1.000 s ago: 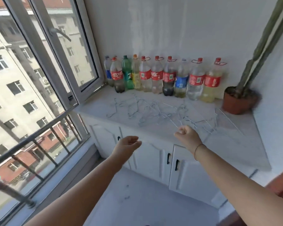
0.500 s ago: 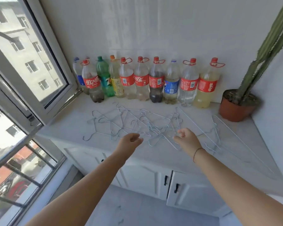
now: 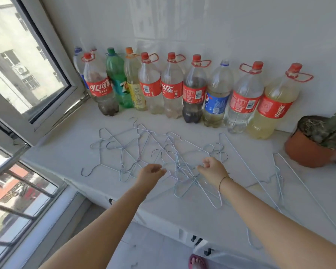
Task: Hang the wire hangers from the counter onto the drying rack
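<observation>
The hangers [image 3: 171,152] lie tangled on the counter [image 3: 66,150] at 12 o'clock from both hands — left hand [image 3: 150,172] loose and empty, right hand [image 3: 212,168] curled, maybe on a wire, I cannot tell — so pick one top hook and lift it slowly.

Head-worn wide view, facing forward and down, close over counter [image 3: 62,150]
</observation>
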Demonstrator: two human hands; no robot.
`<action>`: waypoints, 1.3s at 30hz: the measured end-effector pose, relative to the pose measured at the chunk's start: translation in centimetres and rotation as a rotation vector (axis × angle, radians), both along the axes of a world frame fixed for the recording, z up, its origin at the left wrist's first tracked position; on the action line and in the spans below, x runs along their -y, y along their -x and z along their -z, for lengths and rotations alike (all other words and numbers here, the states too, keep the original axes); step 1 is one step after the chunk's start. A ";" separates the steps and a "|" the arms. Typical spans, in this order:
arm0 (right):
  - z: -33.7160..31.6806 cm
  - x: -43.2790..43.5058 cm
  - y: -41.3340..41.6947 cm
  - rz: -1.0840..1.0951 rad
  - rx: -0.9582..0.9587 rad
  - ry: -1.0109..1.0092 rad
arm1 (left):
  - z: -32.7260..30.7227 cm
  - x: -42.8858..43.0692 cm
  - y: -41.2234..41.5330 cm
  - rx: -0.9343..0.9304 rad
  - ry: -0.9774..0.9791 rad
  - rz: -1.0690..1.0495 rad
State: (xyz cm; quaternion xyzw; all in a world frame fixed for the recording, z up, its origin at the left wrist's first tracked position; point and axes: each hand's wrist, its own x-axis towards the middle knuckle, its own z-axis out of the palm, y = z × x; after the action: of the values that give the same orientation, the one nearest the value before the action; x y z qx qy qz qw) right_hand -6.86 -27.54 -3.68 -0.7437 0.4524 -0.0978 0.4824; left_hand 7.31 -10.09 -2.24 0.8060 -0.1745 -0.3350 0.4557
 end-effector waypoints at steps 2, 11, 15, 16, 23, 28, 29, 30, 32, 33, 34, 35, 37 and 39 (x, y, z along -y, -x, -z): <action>1.2 1.3 -1.4 -0.049 -0.041 -0.006 | 1.2 1.3 -0.7 -0.024 -0.009 -0.041; 6.3 2.8 -3.9 -0.149 -0.094 -0.118 | 7.0 4.5 -0.1 -0.016 -0.141 -0.029; 6.9 3.0 -3.7 -0.097 -0.021 -0.147 | 8.0 5.3 -0.4 0.124 -0.243 0.000; 6.9 2.9 -3.6 -0.084 -0.010 -0.150 | 8.3 5.5 -0.4 0.158 -0.284 0.016; 6.3 3.0 -3.4 0.050 0.052 -0.086 | 8.9 6.0 -0.4 0.294 -0.358 -0.001; 5.1 4.2 -3.2 0.351 0.147 0.041 | 7.2 5.6 -1.2 0.198 -0.122 -0.102; 4.9 4.4 -3.2 0.372 0.156 0.044 | 6.8 5.5 -1.7 0.182 -0.082 -0.130; 4.8 4.6 -3.3 0.361 0.157 0.034 | 6.2 5.3 -2.1 0.171 -0.047 -0.155; 4.8 4.4 -3.6 0.269 0.134 0.011 | 5.1 4.9 -3.2 0.140 0.026 -0.214; 4.9 4.2 -3.9 0.208 0.113 0.008 | 4.5 4.6 -3.8 0.117 0.072 -0.252; 5.0 4.0 -4.3 0.145 0.086 0.011 | 4.0 4.4 -4.4 0.096 0.118 -0.294; 5.2 3.7 -4.8 0.076 0.051 0.023 | 3.5 4.0 -5.0 0.081 0.155 -0.333; 5.5 3.3 -6.2 -0.079 -0.037 0.075 | 2.7 3.3 -6.1 0.074 0.190 -0.391; 5.9 3.1 -7.6 -0.234 -0.169 0.163 | 2.1 2.4 -7.0 0.067 0.206 -0.420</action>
State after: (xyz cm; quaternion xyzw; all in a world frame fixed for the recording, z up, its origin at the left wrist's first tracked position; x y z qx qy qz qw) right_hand 0.73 -30.64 -9.53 -0.8334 0.3922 -0.0147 0.3890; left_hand 14.26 -12.49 -4.36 0.7846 -0.0511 -0.1862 0.5891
